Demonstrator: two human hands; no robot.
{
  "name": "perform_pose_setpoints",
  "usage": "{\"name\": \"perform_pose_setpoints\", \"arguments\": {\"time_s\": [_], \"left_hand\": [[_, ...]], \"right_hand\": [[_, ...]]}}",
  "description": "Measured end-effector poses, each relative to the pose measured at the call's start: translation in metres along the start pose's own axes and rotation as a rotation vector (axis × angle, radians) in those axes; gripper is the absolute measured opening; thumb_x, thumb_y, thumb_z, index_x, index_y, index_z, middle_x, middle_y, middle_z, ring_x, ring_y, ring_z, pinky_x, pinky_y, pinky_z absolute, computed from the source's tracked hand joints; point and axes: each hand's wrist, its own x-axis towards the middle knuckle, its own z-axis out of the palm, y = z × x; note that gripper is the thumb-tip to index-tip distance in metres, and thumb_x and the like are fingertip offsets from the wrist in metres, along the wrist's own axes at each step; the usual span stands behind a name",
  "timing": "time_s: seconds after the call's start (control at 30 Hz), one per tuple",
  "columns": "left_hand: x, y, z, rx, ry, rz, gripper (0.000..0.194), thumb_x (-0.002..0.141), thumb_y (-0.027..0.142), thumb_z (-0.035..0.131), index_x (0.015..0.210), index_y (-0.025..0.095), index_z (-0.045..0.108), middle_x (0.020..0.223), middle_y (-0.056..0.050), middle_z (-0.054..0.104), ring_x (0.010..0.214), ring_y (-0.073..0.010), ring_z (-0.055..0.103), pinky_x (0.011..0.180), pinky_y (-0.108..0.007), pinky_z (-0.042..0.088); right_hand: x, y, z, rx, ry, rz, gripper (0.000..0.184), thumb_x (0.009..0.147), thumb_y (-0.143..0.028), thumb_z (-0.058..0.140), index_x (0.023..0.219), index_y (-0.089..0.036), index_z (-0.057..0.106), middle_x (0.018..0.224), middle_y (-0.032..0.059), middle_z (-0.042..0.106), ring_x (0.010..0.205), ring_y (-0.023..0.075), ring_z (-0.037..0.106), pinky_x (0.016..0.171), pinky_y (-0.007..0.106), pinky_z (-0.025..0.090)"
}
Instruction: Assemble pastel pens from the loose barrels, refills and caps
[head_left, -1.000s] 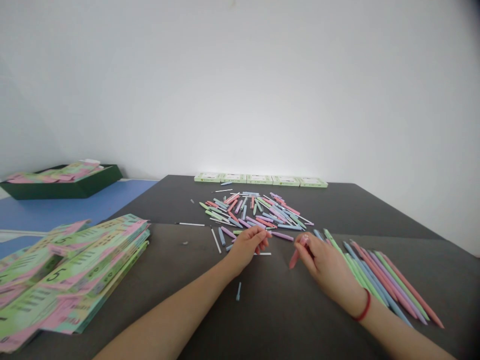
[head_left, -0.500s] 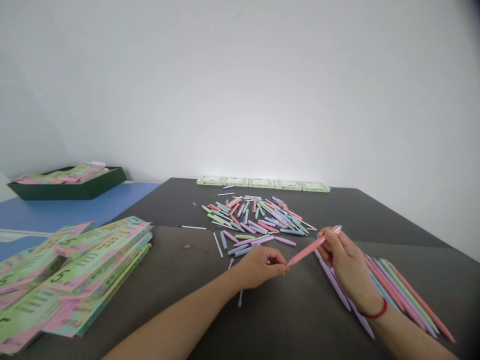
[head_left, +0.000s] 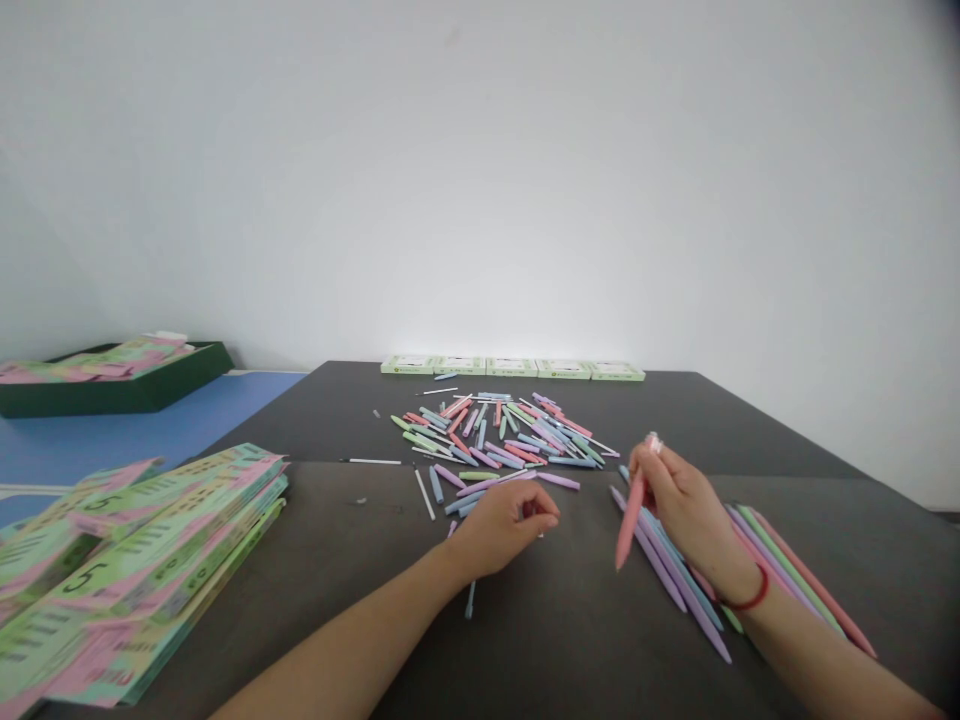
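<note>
My right hand (head_left: 679,505) is closed around a pink pen (head_left: 631,525), its tip pointing down and its clear end showing above the fingers. Beneath that hand lie assembled pens in a row, among them a purple pen (head_left: 660,565), partly hidden by the wrist. My left hand (head_left: 506,525) hovers over the table's near middle, fingers curled and thumb against the index finger. A tiny pale spot shows below its fingertips; whether the hand holds it I cannot tell. Past it spreads a heap of pen parts (head_left: 510,430) in pink, blue, green and purple, with white refills among them.
Several pale green boxes (head_left: 510,367) line the table's far edge. On the left, printed cartons (head_left: 172,530) are stacked flat. Beyond them a dark green tray (head_left: 180,378) with more cartons rests on a blue surface (head_left: 255,400). A white wall rises behind.
The pink pen has left my left fingertips and swung tip-down in my right hand, which moved slightly. My left hand stays near its spot, fingers curled. The whole view has shifted a little.
</note>
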Motion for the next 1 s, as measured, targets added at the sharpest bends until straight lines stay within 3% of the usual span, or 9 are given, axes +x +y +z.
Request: {"name": "perform_pose_setpoints", "arguments": {"time_s": [0.1, 0.2, 0.33, 0.47, 0.6, 0.77, 0.87, 1.0], "left_hand": [[0.006, -0.007, -0.012, 0.041, 0.117, -0.052, 0.017, 0.080, 0.030, 0.053, 0.077, 0.017, 0.064, 0.069, 0.001, 0.061, 0.064, -0.0144, 0.052, 0.060, -0.023, 0.038], [0.011, -0.015, -0.024, 0.081, 0.223, -0.113, 0.026, 0.084, 0.034, 0.044, 0.076, 0.017, 0.062, 0.068, 0.000, 0.060, 0.063, -0.0150, 0.054, 0.061, -0.024, 0.039], [0.014, -0.019, -0.035, 0.152, 0.270, -0.171, 0.033, 0.086, 0.035, 0.037, 0.081, 0.016, 0.063, 0.069, -0.001, 0.061, 0.062, -0.0150, 0.055, 0.060, -0.024, 0.040], [0.017, -0.018, -0.048, 0.278, 0.207, -0.214, 0.036, 0.085, 0.036, 0.036, 0.084, 0.016, 0.066, 0.066, 0.000, 0.061, 0.054, -0.0143, 0.052, 0.052, -0.024, 0.036], [0.014, -0.018, -0.057, 0.463, 0.079, -0.232, 0.025, 0.080, 0.035, 0.049, 0.073, 0.019, 0.067, 0.061, 0.001, 0.061, 0.056, -0.0162, 0.055, 0.054, -0.024, 0.035], [0.006, -0.021, -0.049, 0.692, 0.028, -0.232, 0.009, 0.072, 0.028, 0.061, 0.070, 0.019, 0.065, 0.077, -0.005, 0.065, 0.076, -0.0228, 0.060, 0.068, -0.029, 0.041], [0.003, -0.020, -0.042, 0.763, 0.001, -0.215, 0.003, 0.071, 0.020, 0.061, 0.073, 0.020, 0.063, 0.084, -0.006, 0.065, 0.085, -0.0239, 0.060, 0.076, -0.031, 0.043], [0.003, -0.013, -0.041, 0.790, -0.014, -0.181, 0.006, 0.074, 0.015, 0.057, 0.075, 0.019, 0.062, 0.087, -0.007, 0.063, 0.092, -0.0238, 0.058, 0.080, -0.031, 0.043]], "right_hand": [[0.006, 0.002, -0.004, -0.310, -0.154, -0.020, 0.040, 0.095, -0.038, 0.026, 0.064, -0.021, 0.043, 0.053, -0.0028, 0.047, 0.050, 0.0137, 0.047, 0.049, 0.024, 0.031], [0.003, 0.007, 0.005, -0.435, -0.236, -0.025, 0.035, 0.091, -0.033, 0.039, 0.060, -0.020, 0.047, 0.053, 0.0005, 0.055, 0.048, 0.0158, 0.052, 0.049, 0.026, 0.028], [-0.003, 0.015, 0.019, -0.595, -0.274, -0.010, 0.020, 0.088, -0.029, 0.046, 0.077, -0.017, 0.058, 0.069, 0.0099, 0.068, 0.062, 0.0249, 0.064, 0.052, 0.028, 0.034], [-0.003, 0.019, 0.022, -0.701, -0.280, 0.024, 0.021, 0.088, -0.021, 0.047, 0.104, -0.010, 0.055, 0.077, 0.0168, 0.070, 0.070, 0.0326, 0.068, 0.053, 0.031, 0.039], [-0.002, 0.018, 0.020, -0.725, -0.317, -0.001, 0.017, 0.090, -0.014, 0.043, 0.100, -0.010, 0.056, 0.081, 0.0176, 0.071, 0.073, 0.0330, 0.069, 0.056, 0.033, 0.043], [-0.009, 0.008, 0.021, -0.658, -0.394, -0.085, 0.014, 0.086, -0.015, 0.051, 0.098, -0.016, 0.059, 0.093, 0.0114, 0.071, 0.083, 0.0279, 0.068, 0.064, 0.032, 0.046], [-0.015, -0.003, 0.026, -0.570, -0.427, -0.137, 0.017, 0.088, -0.018, 0.048, 0.102, -0.020, 0.059, 0.094, 0.0069, 0.071, 0.084, 0.0237, 0.068, 0.068, 0.030, 0.045], [-0.018, -0.022, 0.037, -0.421, -0.461, -0.211, 0.021, 0.085, -0.016, 0.050, 0.103, -0.018, 0.060, 0.093, 0.0090, 0.072, 0.085, 0.0266, 0.067, 0.068, 0.031, 0.043]]}}
